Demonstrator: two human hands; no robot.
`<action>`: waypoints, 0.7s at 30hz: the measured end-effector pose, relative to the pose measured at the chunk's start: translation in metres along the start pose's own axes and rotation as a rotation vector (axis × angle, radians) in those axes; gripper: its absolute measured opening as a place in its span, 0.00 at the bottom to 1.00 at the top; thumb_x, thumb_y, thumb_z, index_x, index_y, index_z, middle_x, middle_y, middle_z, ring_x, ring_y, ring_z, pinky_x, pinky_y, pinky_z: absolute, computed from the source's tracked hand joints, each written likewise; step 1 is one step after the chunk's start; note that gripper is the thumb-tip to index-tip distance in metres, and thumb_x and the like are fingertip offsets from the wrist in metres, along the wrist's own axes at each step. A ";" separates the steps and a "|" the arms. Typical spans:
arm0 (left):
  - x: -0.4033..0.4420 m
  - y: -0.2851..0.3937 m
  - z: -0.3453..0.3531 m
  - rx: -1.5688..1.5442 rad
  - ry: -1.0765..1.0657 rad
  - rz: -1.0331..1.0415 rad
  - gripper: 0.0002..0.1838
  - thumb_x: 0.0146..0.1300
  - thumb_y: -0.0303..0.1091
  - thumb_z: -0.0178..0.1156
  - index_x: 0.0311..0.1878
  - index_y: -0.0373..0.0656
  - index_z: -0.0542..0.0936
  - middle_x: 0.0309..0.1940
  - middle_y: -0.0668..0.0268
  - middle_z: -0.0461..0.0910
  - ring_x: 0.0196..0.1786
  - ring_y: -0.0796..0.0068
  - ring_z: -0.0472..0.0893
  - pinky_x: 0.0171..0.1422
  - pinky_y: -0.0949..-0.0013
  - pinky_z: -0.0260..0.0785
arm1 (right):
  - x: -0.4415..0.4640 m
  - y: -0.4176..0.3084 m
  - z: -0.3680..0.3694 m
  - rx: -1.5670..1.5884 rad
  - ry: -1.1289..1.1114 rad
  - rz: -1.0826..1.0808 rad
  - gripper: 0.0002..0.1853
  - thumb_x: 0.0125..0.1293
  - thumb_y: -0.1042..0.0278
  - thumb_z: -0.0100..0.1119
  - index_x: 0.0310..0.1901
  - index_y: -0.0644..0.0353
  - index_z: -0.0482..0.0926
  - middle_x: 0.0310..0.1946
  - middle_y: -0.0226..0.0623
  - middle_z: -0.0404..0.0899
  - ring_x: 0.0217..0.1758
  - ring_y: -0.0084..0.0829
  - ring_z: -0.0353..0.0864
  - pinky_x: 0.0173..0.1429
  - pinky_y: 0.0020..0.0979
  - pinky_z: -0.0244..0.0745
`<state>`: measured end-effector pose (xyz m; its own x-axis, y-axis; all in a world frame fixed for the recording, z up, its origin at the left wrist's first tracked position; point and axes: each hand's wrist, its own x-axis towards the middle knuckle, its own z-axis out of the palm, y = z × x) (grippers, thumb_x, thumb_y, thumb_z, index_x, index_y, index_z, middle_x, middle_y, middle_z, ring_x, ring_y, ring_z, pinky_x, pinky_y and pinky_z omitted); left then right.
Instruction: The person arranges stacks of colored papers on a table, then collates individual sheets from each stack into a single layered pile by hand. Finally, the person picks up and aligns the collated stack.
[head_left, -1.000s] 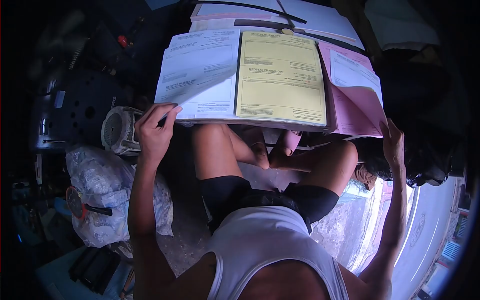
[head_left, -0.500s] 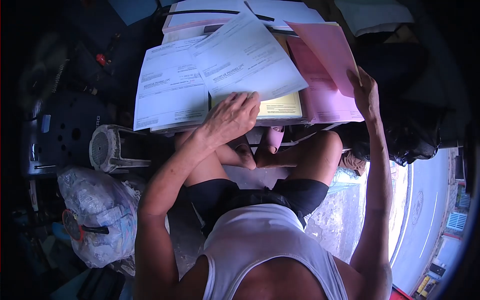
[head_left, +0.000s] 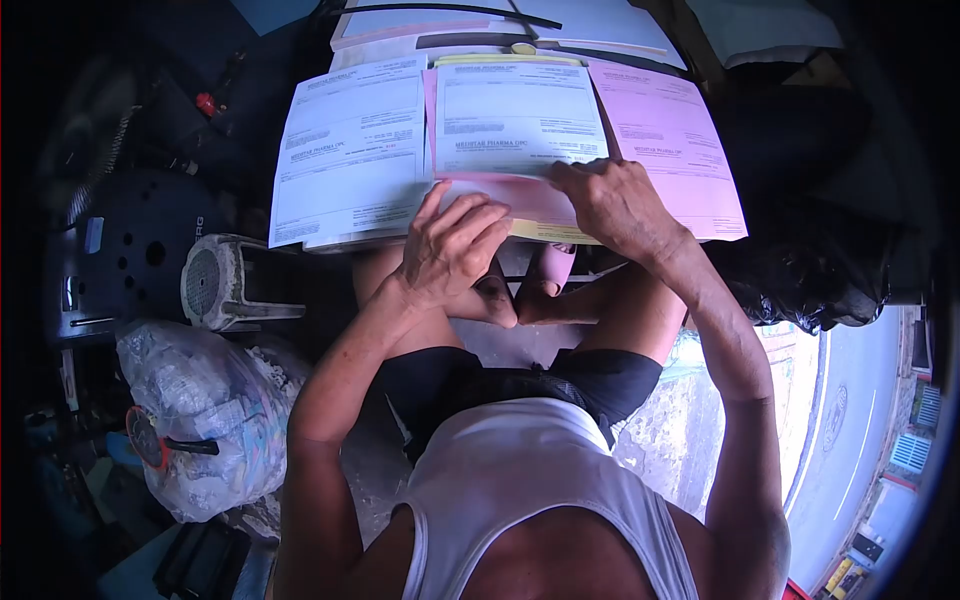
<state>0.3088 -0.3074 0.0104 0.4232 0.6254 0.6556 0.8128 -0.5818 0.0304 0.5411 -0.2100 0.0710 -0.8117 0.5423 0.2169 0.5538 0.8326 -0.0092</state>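
In the middle of the table lies a white printed form (head_left: 520,110), its lower edge lifted. A pink sheet (head_left: 510,190) shows beneath it, and a yellow form (head_left: 555,232) lies lower still. My left hand (head_left: 455,240) is closed at the lower left corner of these sheets, fingers bent over the edge. On the lower right corner, my right hand (head_left: 620,205) pinches the white form, knuckles up. The fingertips of both hands are partly hidden. A stack of white forms (head_left: 350,150) is on the left, a stack of pink forms (head_left: 665,140) on the right.
Behind the forms are more papers (head_left: 600,25) and a black strap (head_left: 450,10). A plastic stool (head_left: 215,285) and a stuffed clear plastic bag (head_left: 205,420) stand to the left. Black plastic bags (head_left: 820,270) lie to the right, near a road (head_left: 850,400).
The tilted white form now lies straight over the middle stack with a pink sheet under it. My right hand has moved left from the pink stack to the middle; my left hand shifted slightly lower.
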 end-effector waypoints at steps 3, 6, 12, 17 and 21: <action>0.012 0.006 -0.017 -0.169 -0.111 -0.170 0.07 0.57 0.28 0.72 0.39 0.43 0.88 0.41 0.68 0.88 0.46 0.66 0.86 0.57 0.56 0.75 | -0.006 -0.008 0.002 0.036 0.029 -0.056 0.13 0.66 0.70 0.61 0.51 0.58 0.83 0.21 0.45 0.84 0.25 0.43 0.88 0.33 0.40 0.82; 0.023 0.006 -0.025 -0.090 -0.118 -0.170 0.09 0.58 0.29 0.71 0.42 0.44 0.88 0.43 0.69 0.87 0.47 0.66 0.85 0.56 0.60 0.74 | -0.008 -0.010 -0.002 0.071 0.050 -0.094 0.12 0.67 0.67 0.62 0.50 0.58 0.83 0.20 0.43 0.83 0.25 0.43 0.88 0.33 0.40 0.82; 0.052 0.041 -0.031 0.262 0.200 -0.015 0.14 0.66 0.41 0.66 0.50 0.47 0.88 0.57 0.66 0.84 0.60 0.59 0.78 0.67 0.42 0.65 | 0.015 0.002 -0.013 -0.133 0.050 -0.096 0.11 0.64 0.66 0.61 0.47 0.55 0.84 0.24 0.38 0.86 0.29 0.39 0.89 0.35 0.37 0.82; 0.072 0.111 0.024 0.066 0.042 0.314 0.21 0.64 0.48 0.68 0.53 0.44 0.87 0.57 0.63 0.83 0.66 0.61 0.76 0.68 0.44 0.67 | 0.029 0.030 -0.058 -0.392 0.350 -0.362 0.12 0.64 0.66 0.60 0.48 0.52 0.83 0.41 0.30 0.88 0.47 0.32 0.88 0.52 0.33 0.83; 0.106 0.125 0.087 0.000 -0.141 0.133 0.39 0.64 0.54 0.66 0.70 0.35 0.72 0.73 0.51 0.67 0.77 0.54 0.66 0.77 0.33 0.54 | -0.001 0.076 -0.074 -0.449 0.318 -0.316 0.18 0.62 0.69 0.62 0.55 0.50 0.85 0.47 0.30 0.89 0.53 0.33 0.87 0.59 0.33 0.83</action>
<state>0.4906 -0.2688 0.0183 0.5784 0.6098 0.5418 0.7461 -0.6640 -0.0493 0.5980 -0.1554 0.1424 -0.8923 0.1603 0.4220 0.3759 0.7815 0.4980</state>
